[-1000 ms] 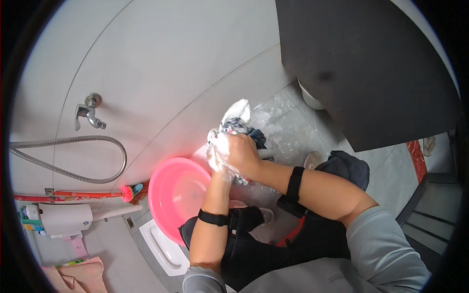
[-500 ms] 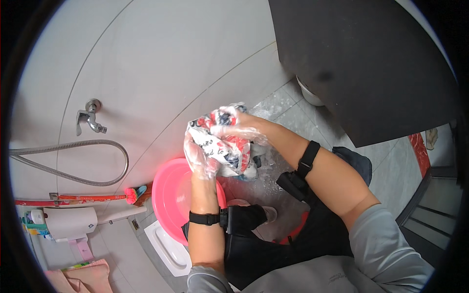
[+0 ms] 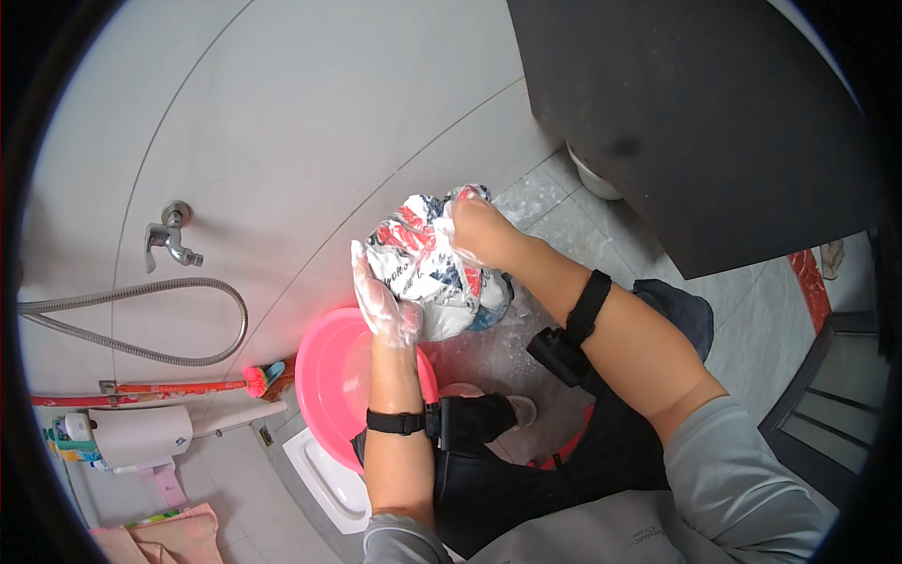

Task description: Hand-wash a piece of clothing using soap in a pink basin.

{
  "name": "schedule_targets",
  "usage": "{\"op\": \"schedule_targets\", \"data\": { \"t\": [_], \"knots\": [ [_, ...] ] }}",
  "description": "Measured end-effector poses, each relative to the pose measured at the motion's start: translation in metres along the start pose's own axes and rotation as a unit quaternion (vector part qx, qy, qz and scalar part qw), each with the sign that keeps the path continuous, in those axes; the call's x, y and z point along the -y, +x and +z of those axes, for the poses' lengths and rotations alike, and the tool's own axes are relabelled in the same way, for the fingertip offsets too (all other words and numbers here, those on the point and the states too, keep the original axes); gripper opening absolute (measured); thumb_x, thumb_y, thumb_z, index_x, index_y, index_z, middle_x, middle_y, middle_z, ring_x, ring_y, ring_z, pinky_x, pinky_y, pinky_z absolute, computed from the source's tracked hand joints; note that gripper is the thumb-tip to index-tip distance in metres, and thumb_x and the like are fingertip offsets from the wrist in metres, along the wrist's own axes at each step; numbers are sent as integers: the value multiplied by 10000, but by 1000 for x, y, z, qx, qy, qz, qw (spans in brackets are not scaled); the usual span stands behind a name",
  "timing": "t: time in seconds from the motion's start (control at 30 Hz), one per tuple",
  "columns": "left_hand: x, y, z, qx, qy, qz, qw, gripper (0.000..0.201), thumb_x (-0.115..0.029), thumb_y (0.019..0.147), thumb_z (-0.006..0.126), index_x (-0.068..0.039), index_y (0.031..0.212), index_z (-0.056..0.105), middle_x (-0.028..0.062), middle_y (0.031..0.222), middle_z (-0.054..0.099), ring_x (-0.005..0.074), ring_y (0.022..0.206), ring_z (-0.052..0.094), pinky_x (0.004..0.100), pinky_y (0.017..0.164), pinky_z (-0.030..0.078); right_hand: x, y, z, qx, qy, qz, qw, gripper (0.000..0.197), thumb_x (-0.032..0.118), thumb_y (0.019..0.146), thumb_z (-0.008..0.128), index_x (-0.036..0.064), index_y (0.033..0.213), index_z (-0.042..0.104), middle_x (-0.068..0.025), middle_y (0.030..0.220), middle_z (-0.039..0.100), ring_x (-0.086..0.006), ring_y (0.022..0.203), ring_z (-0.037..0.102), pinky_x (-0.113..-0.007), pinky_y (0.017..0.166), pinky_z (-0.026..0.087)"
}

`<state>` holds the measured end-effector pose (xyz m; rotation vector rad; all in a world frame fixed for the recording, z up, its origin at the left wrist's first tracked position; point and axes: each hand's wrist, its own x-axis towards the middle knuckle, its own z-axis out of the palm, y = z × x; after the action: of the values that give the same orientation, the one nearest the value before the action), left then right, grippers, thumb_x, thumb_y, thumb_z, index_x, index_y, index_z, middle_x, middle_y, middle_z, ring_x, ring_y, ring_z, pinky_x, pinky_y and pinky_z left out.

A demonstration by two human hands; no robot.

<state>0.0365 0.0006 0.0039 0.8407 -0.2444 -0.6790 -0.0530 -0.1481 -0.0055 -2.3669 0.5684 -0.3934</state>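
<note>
A wet, soapy white cloth (image 3: 427, 273) printed with red flowers, dark blue patches and black lettering hangs bunched up in front of me; its exact kind I cannot make out. My right hand (image 3: 477, 230) is closed on its upper right part, the knuckles toward me. Along the left side of the cloth, my left hand (image 3: 381, 303) is coated in suds. Its fingers are stretched out and upright, and the palm faces the fabric. Below and left of the cloth stands a pink basin (image 3: 324, 376), partly covered by my left forearm.
On the wall at left are a metal tap (image 3: 171, 237) and a flexible shower hose (image 3: 207, 282). A white tray-like basin (image 3: 324, 484) lies by the pink one. A dark panel (image 3: 695, 122) fills the upper right. Suds spread over the grey floor tiles (image 3: 531, 202).
The right hand has turned from lying across the cloth into a fist gripping its upper right. The left fingers have straightened away from the cloth, which now hangs more spread out.
</note>
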Motion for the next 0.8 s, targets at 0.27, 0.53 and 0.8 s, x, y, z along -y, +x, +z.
{"op": "schedule_targets", "data": {
  "t": [0.27, 0.53, 0.8],
  "knots": [
    [7, 15, -10, -190, 404, -47, 893, 678, -280, 844, 712, -35, 1374, 369, 149, 1158, 578, 228, 986, 597, 354, 850, 488, 3, 7, -13, -138, 196, 137, 961, 221, 139, 862, 584, -42, 985, 609, -278, 943, 630, -415, 943, 601, -417, 808, 484],
    [25, -3, 17, 149, 406, 60, 900, 572, -44, 864, 651, 34, 1365, 387, 134, 1346, 481, 187, 1225, 476, 308, 1032, 374, 2, 18, 2, -115, 433, 97, 889, 214, 97, 838, 576, -44, 996, 609, -254, 906, 647, -396, 850, 628, -405, 749, 497],
    [24, -1, -2, 88, 466, 17, 880, 228, -68, 927, 574, 32, 1131, 578, 57, 1025, 633, 92, 896, 555, 239, 785, 445, 36, 5, -31, -41, 467, 175, 866, 262, 236, 870, 690, -5, 896, 590, -49, 747, 609, -98, 670, 577, -275, 610, 495]
  ]
}}
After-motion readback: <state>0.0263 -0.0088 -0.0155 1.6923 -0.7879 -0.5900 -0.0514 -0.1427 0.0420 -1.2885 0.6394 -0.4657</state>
